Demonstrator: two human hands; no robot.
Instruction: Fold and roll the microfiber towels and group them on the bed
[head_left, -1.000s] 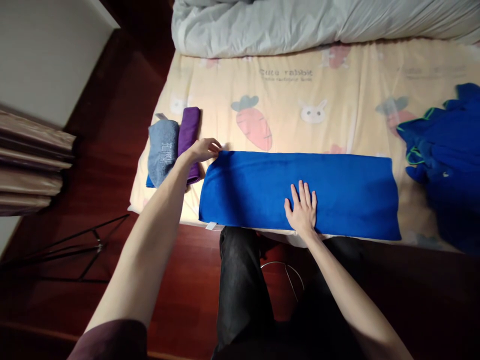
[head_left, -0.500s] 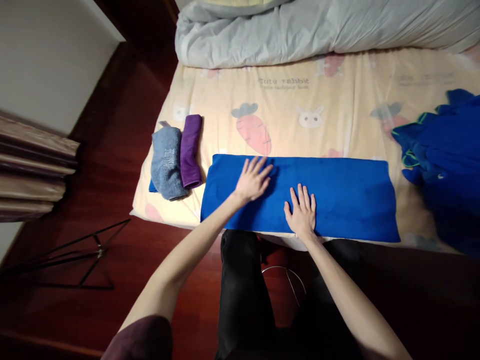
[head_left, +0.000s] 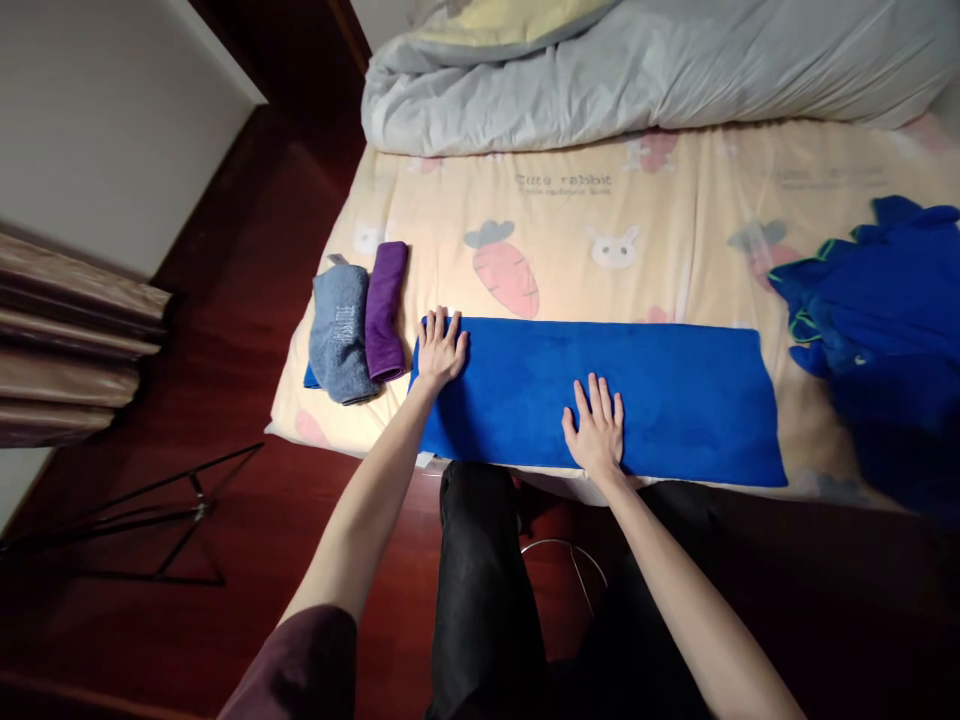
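Observation:
A blue towel [head_left: 517, 400], folded into a long flat strip, lies along the near edge of the bed. My left hand [head_left: 441, 350] is spread on its far left corner, fingers apart and holding nothing. Flat on the towel's middle, close to its near edge, rests my right hand [head_left: 596, 425], also with its fingers apart. Just left of the towel are a rolled purple cloth [head_left: 385, 310] and a folded grey-blue towel [head_left: 339, 335] with pale lettering. A bit of blue fabric shows under the grey-blue one.
A crumpled blue fabric piece with green edging [head_left: 885, 300] lies on the right of the patterned bed sheet [head_left: 570, 270]. Across the back stretches a grey quilt [head_left: 600, 85]. Black tripod legs [head_left: 172, 515] stand on the floor at left, below a curtain [head_left: 75, 340].
My left hand has slid leftward over the blue towel to its far left corner. My right hand stays flat on the towel. The view has shifted slightly.

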